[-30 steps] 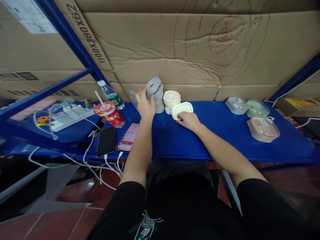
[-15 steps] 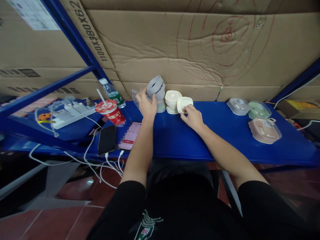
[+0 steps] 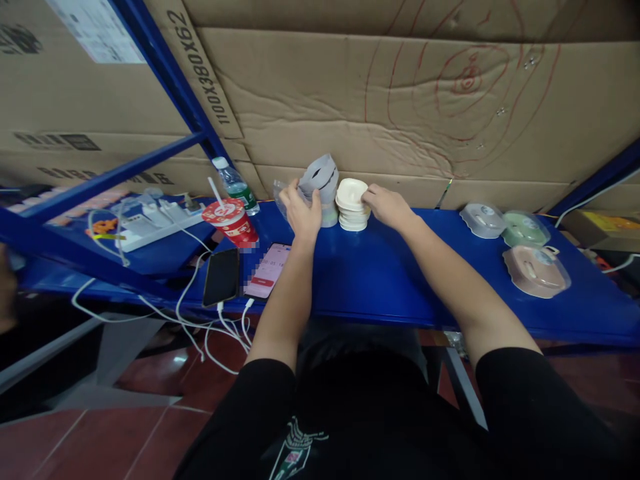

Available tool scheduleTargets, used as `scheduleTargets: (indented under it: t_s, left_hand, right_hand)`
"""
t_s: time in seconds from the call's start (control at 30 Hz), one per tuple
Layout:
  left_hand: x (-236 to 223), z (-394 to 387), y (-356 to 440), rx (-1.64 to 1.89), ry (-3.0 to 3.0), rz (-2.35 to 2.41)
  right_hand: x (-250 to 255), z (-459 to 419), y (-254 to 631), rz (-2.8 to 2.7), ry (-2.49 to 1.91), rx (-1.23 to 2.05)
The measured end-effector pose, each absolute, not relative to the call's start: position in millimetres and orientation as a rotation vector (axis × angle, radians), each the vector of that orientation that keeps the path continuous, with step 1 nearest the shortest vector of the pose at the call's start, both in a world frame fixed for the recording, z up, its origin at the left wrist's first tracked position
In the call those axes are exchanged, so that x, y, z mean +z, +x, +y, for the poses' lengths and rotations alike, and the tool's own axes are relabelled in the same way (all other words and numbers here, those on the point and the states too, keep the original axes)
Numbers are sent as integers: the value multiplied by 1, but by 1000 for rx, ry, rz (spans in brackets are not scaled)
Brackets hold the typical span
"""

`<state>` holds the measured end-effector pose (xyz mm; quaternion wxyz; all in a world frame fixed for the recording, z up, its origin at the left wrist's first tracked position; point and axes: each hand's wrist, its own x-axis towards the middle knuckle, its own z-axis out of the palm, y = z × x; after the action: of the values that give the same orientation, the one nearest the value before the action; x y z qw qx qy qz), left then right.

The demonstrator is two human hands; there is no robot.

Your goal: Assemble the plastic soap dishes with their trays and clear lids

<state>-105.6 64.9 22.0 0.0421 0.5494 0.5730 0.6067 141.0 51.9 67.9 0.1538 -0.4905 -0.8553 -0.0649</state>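
Observation:
On the blue tabletop (image 3: pixel 360 280) stands a stack of small cream-coloured square dishes (image 3: pixel 354 220). My right hand (image 3: pixel 389 205) pinches the rim of the top dish (image 3: pixel 352 192), which sits over the stack. Just left of it is a pile of grey band-like sleeves (image 3: pixel 323 175) with dark slots, leaning a little. My left hand (image 3: pixel 302 208) is curled against the near left side of these sleeves, thumb and fingers about their lower edge. A clear plastic bag (image 3: pixel 281 193) shows behind that hand. Its fingertips are partly hidden.
To the left stand a red cup with a straw (image 3: pixel 231 221), a water bottle (image 3: pixel 237 189) and two phones (image 3: pixel 221 277) on charging cables. A power strip (image 3: pixel 155 227) lies farther left. Several lidded plastic boxes (image 3: pixel 535 270) are at the right. Cardboard (image 3: pixel 310 80) backs the table.
My right hand has raised a cream dish from beside the stack and moved it left onto the top. My left hand stays by the grey sleeves. The view has shifted slightly.

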Motion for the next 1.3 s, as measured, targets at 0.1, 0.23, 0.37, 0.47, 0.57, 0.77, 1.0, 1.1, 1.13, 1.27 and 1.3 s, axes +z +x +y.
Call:
scheduleTargets:
  t_s: [0.1,0.23,0.37,0.47,0.57,0.77,1.0,1.1,1.13,1.27,1.3]
  left_hand:
    - [20,66,-103,1841,1713,1781]
    - [15,68,-100,1894,1794,1798]
    - [17,66,-100,1966,1820,1839]
    - [21,62,-100,2006,1847,1845]
    - [22,58,-97,2006,1885,1788]
    - [17,46,-78,1898,2197,1479]
    - [13,31,-54,1545,2494,1207]
    - [14,30,-50,1357,2515,1234]
    - [15,29,-49,1301,2510,1251]
    - [19,27,-50,1020,2480,1298]
    - [19,27,-51,942,2481,1298]
  right_hand:
    - [60,54,134,-2357,-1385,-89]
    - [41,47,138,-2168,-1307,-9]
    - [31,42,166,-2020,-1335,-77]
    - [31,38,206,-1896,-1560,-199]
    - [28,28,260,-1751,-1882,-334]
    - [4,9,349,-1324,-2437,-267]
    - [3,17,324,-1468,-2398,-309]
    - [8,19,305,-1575,-2343,-183]
    - [9,19,301,-1616,-2329,-118]
    - [13,18,296,-1820,-2203,92]
    - [14,19,295,-1892,-2138,127]
